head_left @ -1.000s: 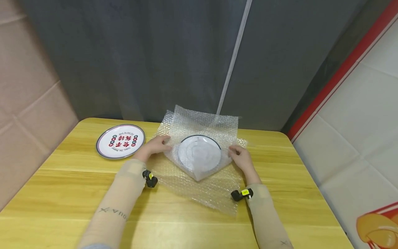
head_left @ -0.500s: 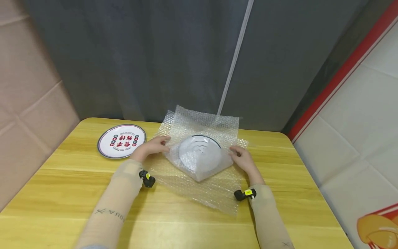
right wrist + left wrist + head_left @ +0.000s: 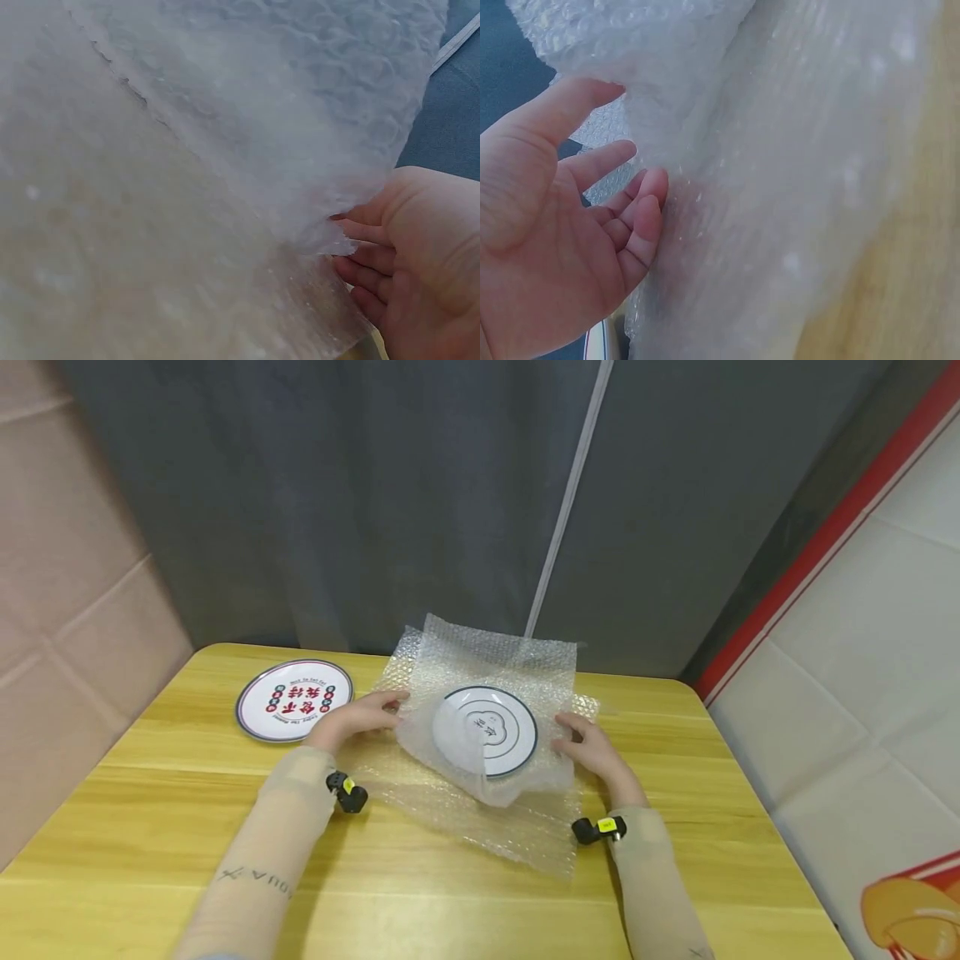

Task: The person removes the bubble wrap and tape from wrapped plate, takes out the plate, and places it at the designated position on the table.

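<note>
A white plate (image 3: 512, 745) with blue rings lies among sheets of bubble wrap (image 3: 495, 656) in the head view. A folded flap of wrap covers its left part; its right part and central dark pattern show bare. At the left edge of the wrap is my left hand (image 3: 366, 712), thumb and forefinger spread apart. In the left wrist view its other fingertips (image 3: 654, 184) are loosely bent against the wrap. Beside the plate's right side, my right hand (image 3: 591, 747) has thumb and fingers parted. In the right wrist view wrap partly hides its fingertips, next to a torn corner.
A second plate (image 3: 258, 706), white with red and green lettering, lies on the wooden table (image 3: 420, 893) left of my left hand. A grey curtain (image 3: 337, 510) hangs behind the table; a white panel (image 3: 862, 677) stands at the right.
The wrap flap over the plate's right side has come away and dropped toward the front, baring the plate's centre. My right thumb and forefinger have parted; my left forearm has shifted slightly left.
</note>
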The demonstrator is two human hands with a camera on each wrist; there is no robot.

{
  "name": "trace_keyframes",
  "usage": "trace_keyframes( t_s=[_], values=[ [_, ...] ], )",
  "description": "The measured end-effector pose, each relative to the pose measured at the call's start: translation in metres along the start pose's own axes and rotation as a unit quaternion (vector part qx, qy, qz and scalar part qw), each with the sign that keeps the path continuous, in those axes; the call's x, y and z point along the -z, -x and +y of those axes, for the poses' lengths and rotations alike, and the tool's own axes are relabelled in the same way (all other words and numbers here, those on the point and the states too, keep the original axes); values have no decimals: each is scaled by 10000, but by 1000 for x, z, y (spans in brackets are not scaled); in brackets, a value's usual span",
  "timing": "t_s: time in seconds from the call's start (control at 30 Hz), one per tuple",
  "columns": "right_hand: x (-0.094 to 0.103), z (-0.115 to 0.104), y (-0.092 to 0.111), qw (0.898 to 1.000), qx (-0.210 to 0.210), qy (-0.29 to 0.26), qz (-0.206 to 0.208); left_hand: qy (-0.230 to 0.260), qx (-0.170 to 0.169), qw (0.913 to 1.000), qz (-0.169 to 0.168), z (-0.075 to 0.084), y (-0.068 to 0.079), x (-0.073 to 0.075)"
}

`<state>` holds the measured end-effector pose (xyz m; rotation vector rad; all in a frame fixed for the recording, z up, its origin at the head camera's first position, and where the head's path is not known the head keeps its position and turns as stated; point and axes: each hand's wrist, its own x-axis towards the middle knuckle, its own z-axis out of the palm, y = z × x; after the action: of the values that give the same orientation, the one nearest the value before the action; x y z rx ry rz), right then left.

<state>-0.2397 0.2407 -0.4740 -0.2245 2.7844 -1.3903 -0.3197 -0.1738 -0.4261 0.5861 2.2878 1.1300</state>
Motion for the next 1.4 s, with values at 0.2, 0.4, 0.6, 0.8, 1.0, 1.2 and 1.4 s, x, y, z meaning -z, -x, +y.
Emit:
trace_keyframes(
  t_s=[0.2,0.4,0.6,0.8,1.0,1.2,1.4],
  values=[
    [4,1,1,9998,94,97,-174,-90,-280,9996,47,-1,4,-2],
    [6,-2,4,9996,37,127,-265,-465,-233,9986,125,-3,6,-5],
    [8,-4,6,9991,-57,157,-397,-851,-503,9949,204,-7,7,-9],
    [11,-6,8,9978,-41,183,-643,-1377,-616,9881,281,-9,12,-14],
    [15,-8,13,9952,-177,265,-926,-1598,-535,9856,170,-5,18,-19],
    [20,-12,16,9904,-283,698,-1162,-1804,-395,9827,157,-5,20,-25],
    [21,-15,18,9844,-369,840,-1503,-1836,-245,9825,186,-3,23,-28]
  ],
)
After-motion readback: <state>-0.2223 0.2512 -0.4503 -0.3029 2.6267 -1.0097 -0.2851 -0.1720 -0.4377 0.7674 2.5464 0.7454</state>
